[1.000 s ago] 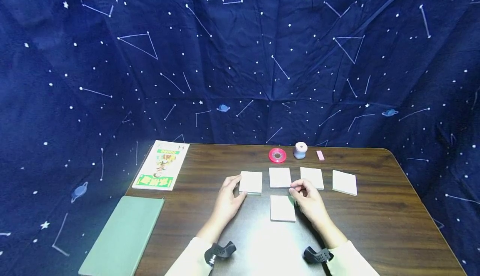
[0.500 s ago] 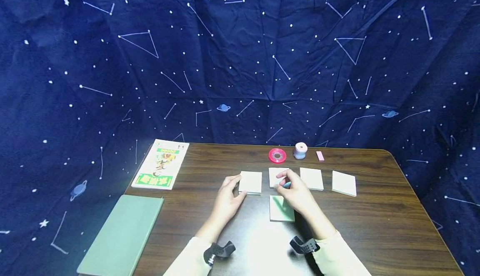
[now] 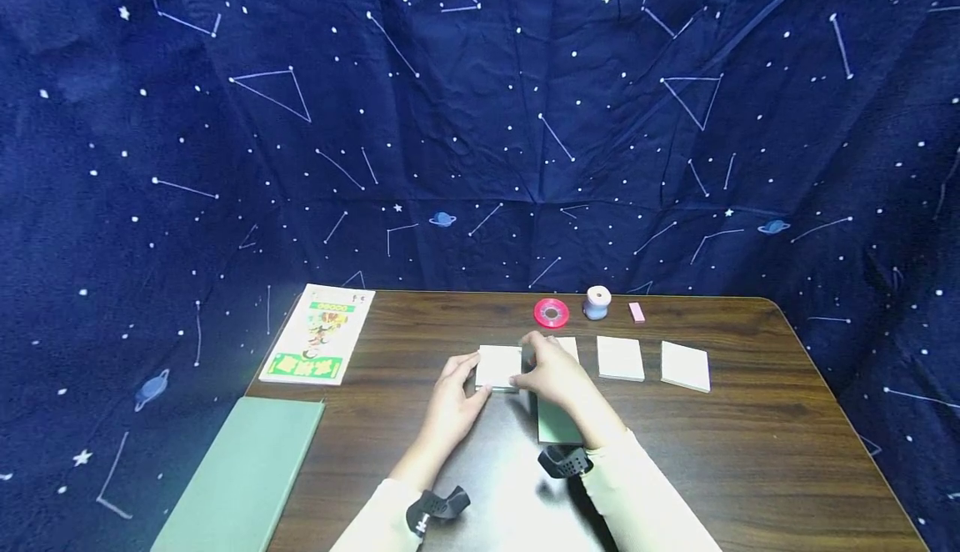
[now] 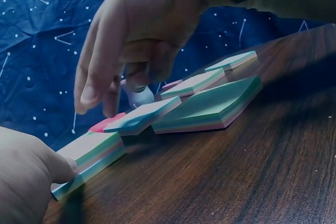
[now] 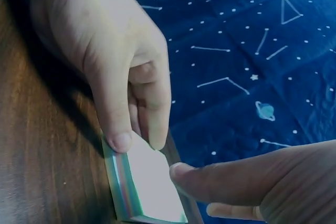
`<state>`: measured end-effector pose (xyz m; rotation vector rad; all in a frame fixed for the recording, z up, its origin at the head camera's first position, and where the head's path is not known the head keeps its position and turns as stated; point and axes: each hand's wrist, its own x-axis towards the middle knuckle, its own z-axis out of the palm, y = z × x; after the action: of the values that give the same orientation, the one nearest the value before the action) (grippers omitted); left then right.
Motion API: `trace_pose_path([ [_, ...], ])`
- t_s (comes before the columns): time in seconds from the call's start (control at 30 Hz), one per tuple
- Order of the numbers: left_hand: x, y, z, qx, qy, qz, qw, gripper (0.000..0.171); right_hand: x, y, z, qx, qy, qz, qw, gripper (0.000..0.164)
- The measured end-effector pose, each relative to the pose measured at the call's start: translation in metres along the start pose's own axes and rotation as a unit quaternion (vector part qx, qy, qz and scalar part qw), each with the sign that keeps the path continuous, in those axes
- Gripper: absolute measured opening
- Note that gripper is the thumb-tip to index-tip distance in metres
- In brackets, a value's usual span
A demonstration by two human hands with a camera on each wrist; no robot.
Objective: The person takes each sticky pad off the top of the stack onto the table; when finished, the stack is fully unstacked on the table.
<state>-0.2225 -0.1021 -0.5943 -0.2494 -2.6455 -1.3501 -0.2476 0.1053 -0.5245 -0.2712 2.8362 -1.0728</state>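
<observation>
My left hand (image 3: pixel 450 393) grips a square sticky note pad (image 3: pixel 498 362) by its left side, thumb at the near edge. Pastel layers show along that pad's side in the left wrist view. Over its right edge reaches my right hand (image 3: pixel 558 377), fingers loosely bent, with nothing seen between them. In the right wrist view, the right thumb (image 5: pixel 181 172) is right at the pad's edge. A second pad (image 3: pixel 570 346) lies partly hidden behind the right hand. Under the right wrist, a shaded, greenish-looking pad (image 3: pixel 557 425) lies nearer the front.
Two more pads, one (image 3: pixel 619 358) beside the other (image 3: pixel 685 366), lie to the right. Behind them are a red ring-shaped spool (image 3: pixel 551 313), a blue-and-white spool (image 3: pixel 597 303) and a small pink block (image 3: pixel 637 312). A magazine (image 3: pixel 318 335) and green notebook (image 3: pixel 243 469) lie left.
My right hand has moved left, from between the middle pads, across the second pad to the pad in the left hand. The left hand keeps its grip in place.
</observation>
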Motion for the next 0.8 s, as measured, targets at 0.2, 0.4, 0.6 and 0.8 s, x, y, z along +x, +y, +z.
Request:
trace_pose_path([
  [0.2,-0.001,0.001,0.000,-0.008,-0.003,-0.005,1.0000,0.057,0.011,-0.012,0.015,-0.074,0.027,0.003,0.997,0.072],
  [0.4,-0.001,0.000,-0.001,-0.002,0.008,0.014,0.9999,0.056,0.023,0.000,0.047,-0.122,0.052,-0.022,0.991,0.069],
  [0.6,0.000,0.000,0.000,0.000,0.013,0.020,0.9997,0.057,0.031,0.004,0.055,-0.133,0.058,-0.009,0.989,0.074],
  [0.8,-0.001,0.000,0.000,0.005,0.012,0.017,0.9998,0.057,0.026,-0.002,0.053,-0.142,0.056,-0.005,0.988,0.070],
])
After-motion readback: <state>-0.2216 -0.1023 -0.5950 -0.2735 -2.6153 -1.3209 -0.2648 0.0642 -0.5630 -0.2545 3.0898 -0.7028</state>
